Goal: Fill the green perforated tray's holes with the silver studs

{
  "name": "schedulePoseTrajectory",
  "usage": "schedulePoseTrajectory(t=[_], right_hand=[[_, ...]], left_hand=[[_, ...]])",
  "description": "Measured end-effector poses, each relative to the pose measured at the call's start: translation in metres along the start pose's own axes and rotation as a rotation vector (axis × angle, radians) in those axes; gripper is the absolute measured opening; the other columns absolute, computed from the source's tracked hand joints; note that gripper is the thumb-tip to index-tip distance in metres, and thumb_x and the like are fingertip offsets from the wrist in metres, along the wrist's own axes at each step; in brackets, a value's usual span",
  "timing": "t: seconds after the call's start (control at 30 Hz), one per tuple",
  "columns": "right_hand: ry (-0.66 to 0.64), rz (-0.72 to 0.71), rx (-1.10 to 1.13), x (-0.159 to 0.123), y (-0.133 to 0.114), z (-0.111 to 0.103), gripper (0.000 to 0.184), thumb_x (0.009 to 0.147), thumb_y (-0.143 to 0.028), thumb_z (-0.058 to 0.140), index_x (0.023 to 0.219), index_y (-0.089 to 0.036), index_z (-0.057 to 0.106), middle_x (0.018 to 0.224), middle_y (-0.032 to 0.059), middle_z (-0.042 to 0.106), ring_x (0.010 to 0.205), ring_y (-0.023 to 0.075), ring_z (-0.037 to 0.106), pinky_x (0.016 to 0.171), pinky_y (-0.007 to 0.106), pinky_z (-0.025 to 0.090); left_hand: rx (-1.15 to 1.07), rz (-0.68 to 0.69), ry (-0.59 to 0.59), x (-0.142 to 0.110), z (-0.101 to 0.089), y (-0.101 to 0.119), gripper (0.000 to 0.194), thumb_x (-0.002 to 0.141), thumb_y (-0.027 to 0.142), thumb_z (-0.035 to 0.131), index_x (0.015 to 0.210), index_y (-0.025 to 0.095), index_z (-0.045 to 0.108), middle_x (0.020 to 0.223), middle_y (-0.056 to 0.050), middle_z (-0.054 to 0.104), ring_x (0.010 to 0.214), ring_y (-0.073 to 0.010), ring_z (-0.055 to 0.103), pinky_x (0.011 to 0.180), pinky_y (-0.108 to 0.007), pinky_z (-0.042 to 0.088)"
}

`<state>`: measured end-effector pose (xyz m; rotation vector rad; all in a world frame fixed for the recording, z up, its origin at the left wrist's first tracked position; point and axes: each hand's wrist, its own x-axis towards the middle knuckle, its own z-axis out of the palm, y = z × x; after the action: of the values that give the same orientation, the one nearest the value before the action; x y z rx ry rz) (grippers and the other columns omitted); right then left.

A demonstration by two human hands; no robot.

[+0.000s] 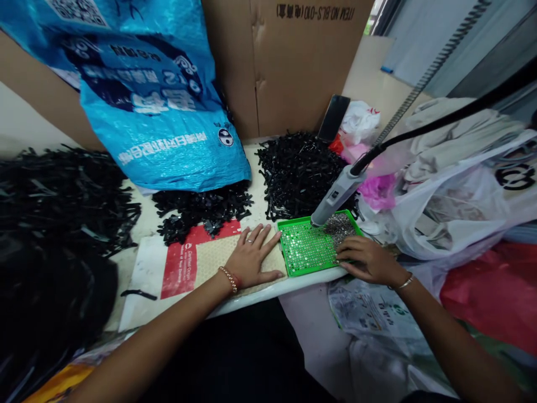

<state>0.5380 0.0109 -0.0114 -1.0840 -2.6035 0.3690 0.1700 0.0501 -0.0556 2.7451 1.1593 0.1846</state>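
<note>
My left hand [251, 256] lies flat, fingers spread, on a tan textured mat [213, 257] and touches the left edge of a green perforated tray [300, 249]. My right hand [363, 258] rests on the tray's right side, holding nothing I can see. Many small silver pieces fill the tray's holes, and a loose grey heap of them [339, 226] lies in its far corner. A grey handheld tool [335, 196] on a black cable hangs with its nozzle at the tray's far left corner.
Heaps of black plastic parts [297, 176] cover the white table [142, 224] beyond the hands and to the left. A blue woven sack [163, 112] leans against a cardboard sheet [289, 61]. White plastic bags [444, 212] bulge at the right.
</note>
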Motion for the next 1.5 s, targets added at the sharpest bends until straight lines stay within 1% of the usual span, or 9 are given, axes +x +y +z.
schedulePoseTrajectory(t=[0.13, 0.3, 0.47, 0.6, 0.77, 1.0, 1.23, 1.37, 1.5], right_hand=[[0.031, -0.022, 0.067, 0.011, -0.009, 0.007, 0.021, 0.095, -0.032, 0.056, 0.111, -0.024, 0.070, 0.108, 0.0069, 0.070, 0.103, 0.0227, 0.063, 0.097, 0.043, 0.049], [-0.087, -0.081, 0.135, 0.032, -0.030, 0.023, 0.024, 0.097, -0.036, 0.054, 0.108, -0.022, 0.069, 0.104, 0.0087, 0.069, 0.101, 0.0230, 0.063, 0.095, 0.044, 0.049], [-0.023, -0.008, 0.007, 0.005, -0.005, 0.009, 0.019, 0.096, -0.034, 0.057, 0.101, -0.023, 0.072, 0.100, 0.0078, 0.070, 0.097, 0.0230, 0.065, 0.096, 0.045, 0.050], [0.072, 0.034, -0.076, -0.010, 0.008, 0.003, 0.026, 0.095, -0.034, 0.057, 0.116, -0.026, 0.070, 0.117, 0.0072, 0.070, 0.110, 0.0258, 0.064, 0.103, 0.049, 0.047], [-0.026, 0.142, -0.192, 0.022, -0.021, 0.026, 0.053, 0.103, -0.046, 0.043, 0.151, -0.025, 0.040, 0.153, 0.0083, 0.044, 0.140, 0.0277, 0.041, 0.117, 0.056, 0.030], [-0.161, 0.416, -0.289, 0.029, -0.029, 0.045, 0.073, 0.101, -0.064, 0.030, 0.159, -0.022, 0.016, 0.160, 0.0113, 0.027, 0.148, 0.0283, 0.025, 0.121, 0.057, 0.016], [-0.203, 0.562, -0.307, 0.007, -0.019, 0.031, 0.073, 0.100, -0.066, 0.027, 0.158, -0.022, 0.023, 0.160, 0.0104, 0.028, 0.149, 0.0293, 0.022, 0.120, 0.057, 0.021], [-0.133, 0.507, -0.350, 0.028, -0.029, 0.029, 0.067, 0.103, -0.061, 0.023, 0.156, -0.021, 0.029, 0.159, 0.0110, 0.032, 0.148, 0.0285, 0.026, 0.120, 0.059, 0.015], [-0.178, 0.488, -0.376, 0.058, -0.035, 0.039, 0.071, 0.102, -0.063, 0.019, 0.155, -0.017, 0.033, 0.158, 0.0117, 0.033, 0.148, 0.0271, 0.026, 0.122, 0.055, 0.008]], left_hand=[[-0.007, -0.001, 0.011, 0.000, 0.001, 0.000, 0.100, 0.082, 0.084, 0.045, 0.159, 0.024, 0.022, 0.163, -0.015, 0.023, 0.148, -0.0383, 0.022, 0.119, -0.058, 0.011], [-0.004, 0.002, 0.007, 0.001, 0.000, 0.000, 0.099, 0.082, 0.084, 0.043, 0.159, 0.025, 0.022, 0.162, -0.016, 0.023, 0.148, -0.0376, 0.020, 0.118, -0.057, 0.012], [-0.010, 0.000, -0.004, 0.001, -0.001, 0.000, 0.100, 0.082, 0.084, 0.043, 0.159, 0.023, 0.023, 0.162, -0.017, 0.022, 0.148, -0.0385, 0.021, 0.118, -0.058, 0.012], [-0.017, 0.001, 0.006, 0.000, 0.000, 0.000, 0.100, 0.082, 0.083, 0.044, 0.159, 0.023, 0.024, 0.162, -0.017, 0.023, 0.148, -0.0390, 0.022, 0.118, -0.059, 0.012], [-0.002, 0.004, 0.007, 0.000, -0.001, 0.001, 0.098, 0.083, 0.084, 0.043, 0.159, 0.024, 0.024, 0.162, -0.017, 0.023, 0.148, -0.0376, 0.021, 0.118, -0.058, 0.011], [-0.010, 0.005, 0.014, 0.000, 0.001, 0.000, 0.098, 0.083, 0.083, 0.043, 0.158, 0.024, 0.024, 0.162, -0.017, 0.023, 0.148, -0.0383, 0.021, 0.118, -0.058, 0.012], [-0.031, -0.006, 0.009, 0.000, -0.001, 0.001, 0.098, 0.083, 0.083, 0.044, 0.158, 0.024, 0.025, 0.161, -0.017, 0.024, 0.148, -0.0383, 0.022, 0.118, -0.058, 0.012], [-0.029, 0.000, 0.011, 0.000, -0.001, 0.001, 0.098, 0.083, 0.082, 0.044, 0.159, 0.023, 0.024, 0.162, -0.018, 0.023, 0.148, -0.0389, 0.023, 0.118, -0.059, 0.012], [-0.025, 0.004, 0.024, 0.000, 0.001, 0.000, 0.098, 0.083, 0.083, 0.043, 0.159, 0.024, 0.024, 0.162, -0.018, 0.022, 0.148, -0.0387, 0.022, 0.118, -0.059, 0.012]])
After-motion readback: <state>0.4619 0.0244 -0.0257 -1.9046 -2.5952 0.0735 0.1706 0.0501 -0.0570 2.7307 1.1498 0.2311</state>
